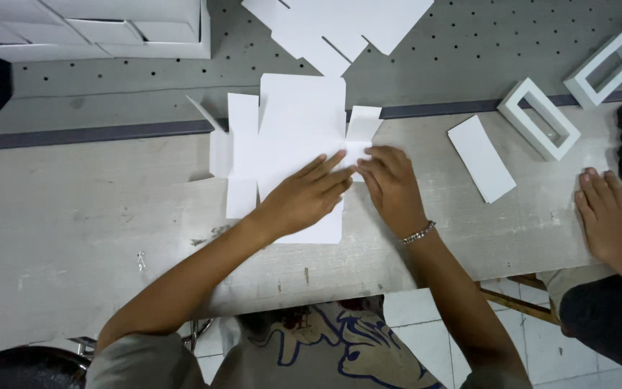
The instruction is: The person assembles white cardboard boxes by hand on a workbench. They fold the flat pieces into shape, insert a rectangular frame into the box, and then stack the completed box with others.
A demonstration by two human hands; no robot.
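Note:
A flat white die-cut cardboard blank [293, 122] with side flaps lies on the worn grey worktable [73, 216]. My left hand [307, 194] presses flat on the blank's lower middle panel, fingers pointing up and right. My right hand [390, 180], with a bead bracelet on its wrist, rests on the blank's right flap [363, 130], its fingertips meeting those of the left hand. Neither hand has lifted the blank off the table.
More white blanks [340, 25] lie at the back, and stacked white boxes [95, 29] at the back left. A loose white card strip [481, 158] and two white rectangular frames [538, 119] [606, 68] lie to the right. Another person's hand [610, 212] rests at the right edge.

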